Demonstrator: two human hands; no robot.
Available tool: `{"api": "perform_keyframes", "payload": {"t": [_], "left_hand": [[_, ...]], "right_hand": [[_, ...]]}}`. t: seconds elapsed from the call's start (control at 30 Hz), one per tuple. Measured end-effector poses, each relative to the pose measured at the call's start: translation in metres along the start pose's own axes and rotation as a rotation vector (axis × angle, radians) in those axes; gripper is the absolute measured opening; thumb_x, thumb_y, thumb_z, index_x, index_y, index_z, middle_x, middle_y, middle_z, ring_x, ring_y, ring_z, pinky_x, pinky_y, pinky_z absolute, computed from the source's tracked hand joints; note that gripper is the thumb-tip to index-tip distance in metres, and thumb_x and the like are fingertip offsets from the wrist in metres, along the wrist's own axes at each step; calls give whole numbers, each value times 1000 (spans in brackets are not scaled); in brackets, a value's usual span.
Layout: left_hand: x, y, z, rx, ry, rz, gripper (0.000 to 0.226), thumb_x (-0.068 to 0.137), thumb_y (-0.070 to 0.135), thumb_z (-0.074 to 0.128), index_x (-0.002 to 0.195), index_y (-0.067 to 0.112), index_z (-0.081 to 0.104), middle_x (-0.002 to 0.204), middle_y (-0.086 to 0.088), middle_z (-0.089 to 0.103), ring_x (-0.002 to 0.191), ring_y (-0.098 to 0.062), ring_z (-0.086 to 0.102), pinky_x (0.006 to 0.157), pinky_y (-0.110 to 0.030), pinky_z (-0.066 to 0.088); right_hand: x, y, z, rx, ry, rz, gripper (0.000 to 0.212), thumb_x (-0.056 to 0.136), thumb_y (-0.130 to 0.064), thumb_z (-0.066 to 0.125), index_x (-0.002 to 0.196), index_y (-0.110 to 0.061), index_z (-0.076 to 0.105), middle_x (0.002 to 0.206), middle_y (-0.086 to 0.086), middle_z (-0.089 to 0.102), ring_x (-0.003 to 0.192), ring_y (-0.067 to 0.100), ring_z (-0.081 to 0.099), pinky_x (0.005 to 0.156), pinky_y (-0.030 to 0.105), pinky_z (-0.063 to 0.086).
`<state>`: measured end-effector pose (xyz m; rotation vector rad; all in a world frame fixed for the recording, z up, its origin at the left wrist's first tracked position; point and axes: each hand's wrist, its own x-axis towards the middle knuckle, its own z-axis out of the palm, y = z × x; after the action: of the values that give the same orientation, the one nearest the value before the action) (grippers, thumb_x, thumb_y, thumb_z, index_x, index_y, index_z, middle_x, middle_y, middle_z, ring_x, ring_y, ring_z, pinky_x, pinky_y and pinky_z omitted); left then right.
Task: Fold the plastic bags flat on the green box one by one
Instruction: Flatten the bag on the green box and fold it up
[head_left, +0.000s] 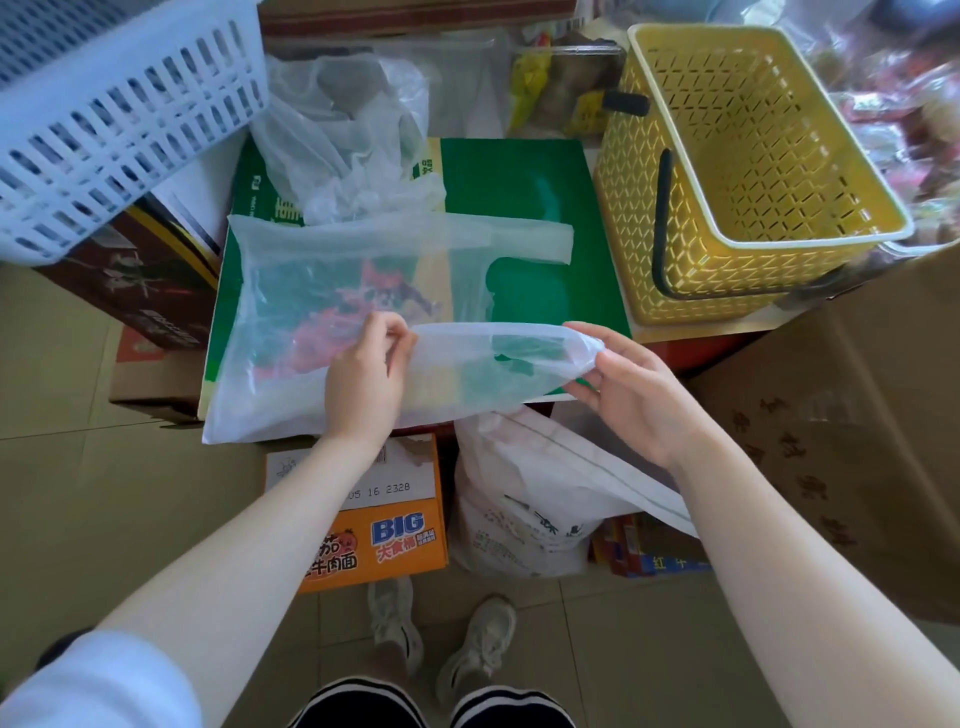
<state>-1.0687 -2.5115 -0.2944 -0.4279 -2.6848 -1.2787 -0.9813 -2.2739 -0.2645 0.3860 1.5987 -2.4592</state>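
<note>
A translucent white plastic bag (291, 291) lies spread flat on the green box (524, 187), its far handle strip stretched out to the right. My left hand (363, 374) pinches the near handle strip where it meets the bag body. My right hand (631, 387) pinches the tip of that same strip, held slightly lifted over the box's near right corner. A crumpled pile of more clear plastic bags (348, 135) sits at the far left end of the box.
A yellow basket (748, 176) stands right of the box, a white-blue crate (119, 109) tilts at the far left. Below the box are an orange carton (384, 525), a white sack (530, 509) and a brown cardboard box (841, 441) at right.
</note>
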Motion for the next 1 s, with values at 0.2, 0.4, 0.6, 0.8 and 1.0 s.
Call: {"api": "perform_keyframes", "payload": {"t": [0.2, 0.4, 0.6, 0.8, 1.0], "left_hand": [[-3, -8, 3, 19, -28, 13, 19, 96, 23, 46, 96, 7, 57, 66, -7, 57, 55, -21, 49, 51, -32, 37], [-14, -21, 5, 107, -164, 125, 14, 92, 16, 49, 92, 2, 50, 69, -7, 58, 50, -19, 45, 44, -21, 28], [-29, -32, 7, 333, -290, 423, 43, 70, 19, 77, 101, 13, 49, 100, -12, 68, 92, -29, 65, 86, -44, 48], [-34, -33, 13, 447, -249, 469, 47, 60, -19, 64, 103, 1, 63, 110, -17, 66, 100, -36, 64, 90, -52, 42], [-34, -28, 5, 402, -245, 550, 38, 65, -15, 61, 98, 0, 68, 99, -16, 70, 93, -32, 67, 85, -48, 49]], "right_hand": [[-2, -8, 6, -287, 128, 7, 28, 77, -7, 71, 104, -9, 66, 93, 4, 70, 86, 16, 65, 78, 26, 53], [8, -1, 13, -1076, 644, -130, 16, 86, -2, 53, 98, -11, 57, 72, -2, 53, 64, 14, 49, 55, 26, 42], [9, 13, 11, -941, 759, -79, 20, 95, -8, 39, 115, -14, 41, 74, 4, 55, 66, 27, 57, 56, 41, 48], [5, 21, 1, -893, 640, 16, 56, 85, 10, 37, 134, -19, 43, 120, 7, 49, 101, 19, 48, 83, 30, 44], [2, 50, 43, -1735, 74, -486, 63, 75, -21, 50, 136, -9, 43, 149, 13, 33, 140, 29, 23, 114, 48, 13]]}}
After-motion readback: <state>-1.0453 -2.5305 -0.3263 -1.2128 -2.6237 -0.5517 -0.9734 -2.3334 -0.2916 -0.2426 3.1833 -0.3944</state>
